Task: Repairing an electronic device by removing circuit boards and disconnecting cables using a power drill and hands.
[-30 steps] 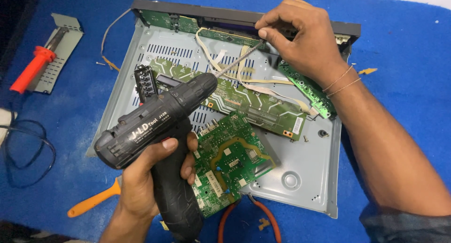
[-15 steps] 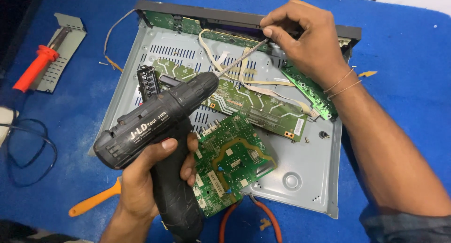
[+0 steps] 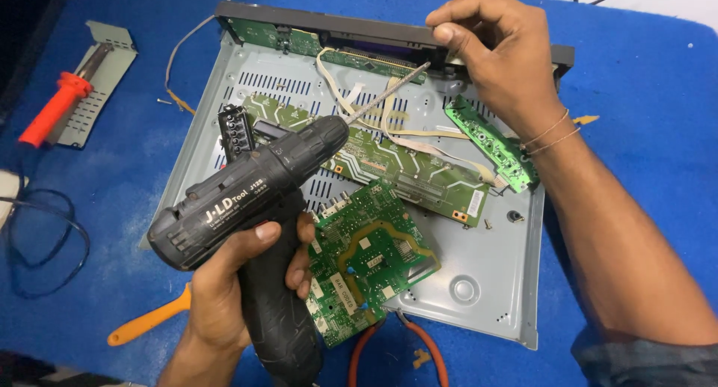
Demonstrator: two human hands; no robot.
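My left hand [image 3: 239, 290] grips the handle of a black cordless drill [image 3: 247, 196], held above an opened grey metal device chassis [image 3: 479, 282]. A long thin bit [image 3: 385, 95] runs from the drill's chuck up to my right hand [image 3: 497, 54], whose fingers pinch the bit's far end near the chassis's back panel [image 3: 359, 28]. Under the drill lie a loose green circuit board [image 3: 370, 263], a long green board [image 3: 404, 166] and a narrow green strip board [image 3: 490, 140], with beige ribbon cables [image 3: 351, 95] across them.
The work lies on a blue cloth [image 3: 643, 110]. A red-handled tool [image 3: 56, 106] rests on a grey metal bracket [image 3: 101, 80] at the left, near a dark cable loop [image 3: 45, 237]. An orange pry tool [image 3: 146, 320] and orange-handled pliers [image 3: 396, 349] lie at the front.
My right hand has shifted slightly along the back panel while still pinching the bit's end. The drill stays in my left hand in almost the same place.
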